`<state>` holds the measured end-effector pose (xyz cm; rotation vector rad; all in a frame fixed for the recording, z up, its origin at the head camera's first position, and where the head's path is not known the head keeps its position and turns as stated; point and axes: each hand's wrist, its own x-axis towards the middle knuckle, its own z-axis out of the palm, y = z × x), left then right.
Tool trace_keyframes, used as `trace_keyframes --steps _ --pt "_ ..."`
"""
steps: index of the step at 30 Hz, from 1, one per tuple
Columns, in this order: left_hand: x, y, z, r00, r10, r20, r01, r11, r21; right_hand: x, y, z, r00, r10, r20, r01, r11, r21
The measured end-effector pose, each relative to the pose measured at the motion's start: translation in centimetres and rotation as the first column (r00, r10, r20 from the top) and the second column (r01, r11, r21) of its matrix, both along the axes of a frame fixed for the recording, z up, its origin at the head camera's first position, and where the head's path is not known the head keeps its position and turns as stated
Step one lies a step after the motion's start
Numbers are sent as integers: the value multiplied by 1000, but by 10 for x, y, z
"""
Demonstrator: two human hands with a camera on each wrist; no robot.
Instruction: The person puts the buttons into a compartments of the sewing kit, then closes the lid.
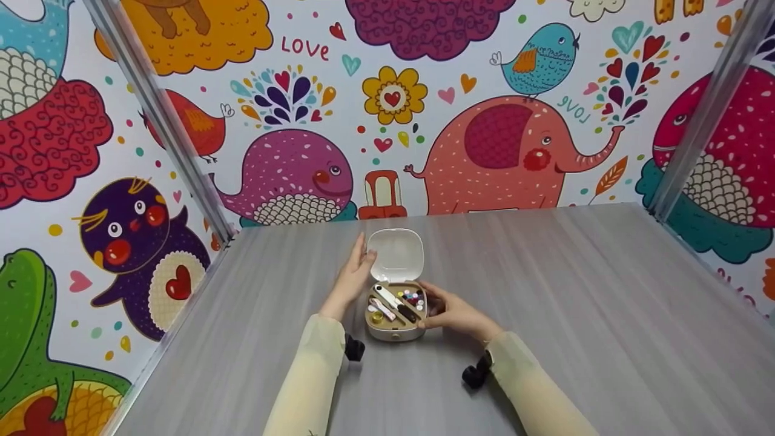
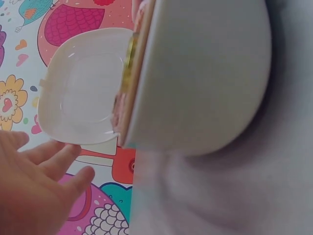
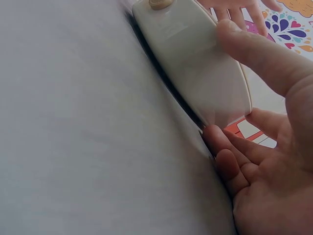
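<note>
A small white sewing box [image 1: 395, 335] stands on the table with its hinged lid [image 1: 396, 257] raised. Inside, a tan tray holds a white-and-black tool [image 1: 399, 307] lying diagonally, small coloured pieces [image 1: 412, 298] like buttons or beads, and a round gold-coloured piece [image 1: 377, 317]. My left hand [image 1: 352, 275] is at the lid's left side, its fingers extended; in the left wrist view the fingertips [image 2: 73, 149] meet the lid's edge. My right hand [image 1: 457, 313] grips the box's right side, thumb near the front corner and fingers round the side towards the back, as the right wrist view shows.
The grey wood-grain table [image 1: 545, 272] extends around the box. A wall with cartoon animals [image 1: 496, 151] rises at the back edge, and metal posts [image 1: 175, 133] stand at the corners. Black wrist cameras [image 1: 477, 370] sit on both sleeves.
</note>
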<state>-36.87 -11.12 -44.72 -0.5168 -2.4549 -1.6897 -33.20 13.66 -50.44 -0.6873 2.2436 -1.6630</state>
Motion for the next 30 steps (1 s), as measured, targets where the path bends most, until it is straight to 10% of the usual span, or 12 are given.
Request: trace_keyframes --steps 17,30 --pt "13 -8 2 988 57 -146 -58 998 -4 0 0 -1 999 -38 9 38 999 4" --pt "38 -14 5 993 -19 -116 22 1000 18 15 -1 21 1000 -31 5 31 999 15"
